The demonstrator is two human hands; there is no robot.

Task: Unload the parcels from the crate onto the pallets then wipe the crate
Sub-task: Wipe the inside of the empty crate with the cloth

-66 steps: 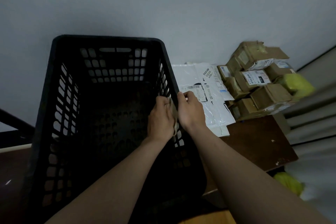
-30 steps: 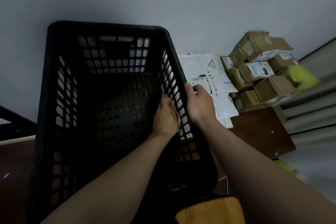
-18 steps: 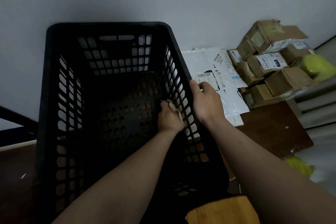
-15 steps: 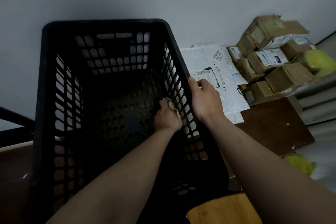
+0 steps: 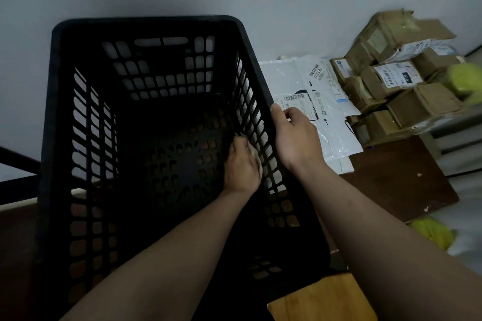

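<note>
A tall black slotted crate point(image 5: 65, 117) fills the left and middle of the view, with nothing inside it. My left hand point(image 5: 241, 167) is down inside the crate and presses a small beige cloth point(image 5: 257, 161) against the inner right wall. My right hand point(image 5: 296, 138) grips the crate's right rim from outside. To the right, white plastic mailer parcels point(image 5: 313, 101) lie flat on a dark brown pallet board point(image 5: 399, 177), and brown cardboard box parcels point(image 5: 399, 81) are stacked behind them against the wall.
A grey wall stands behind the crate. Yellow-green bags point(image 5: 467, 81) sit at the far right by the boxes, and another point(image 5: 430, 232) lies below the board. A light wooden surface point(image 5: 320, 300) shows at the bottom. A dark rail point(image 5: 15, 161) crosses at the left.
My left hand with the cloth has slid along the inner right wall, first deeper and then slightly back. My right hand keeps its grip on the rim, and the view has shifted slightly.
</note>
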